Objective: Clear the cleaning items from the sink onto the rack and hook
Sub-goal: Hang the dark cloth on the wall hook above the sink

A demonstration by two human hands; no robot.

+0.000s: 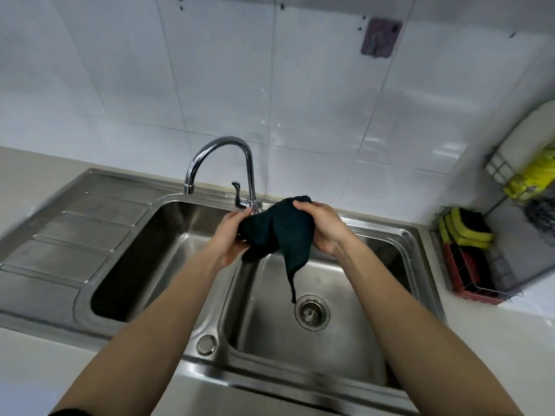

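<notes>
A dark cloth hangs above the right basin of the steel sink, one corner trailing down toward the drain. My left hand grips its left edge and my right hand grips its upper right edge. A wall hook on a purple pad sits high on the tiles, up and right of the cloth. At the right stands a wire rack with a red base, holding yellow-and-black sponges.
A chrome tap arches just behind my hands, its lever beside my left hand. The left basin and ribbed drainboard lie to the left. A yellow packet and steel scourer sit in a higher rack at the far right.
</notes>
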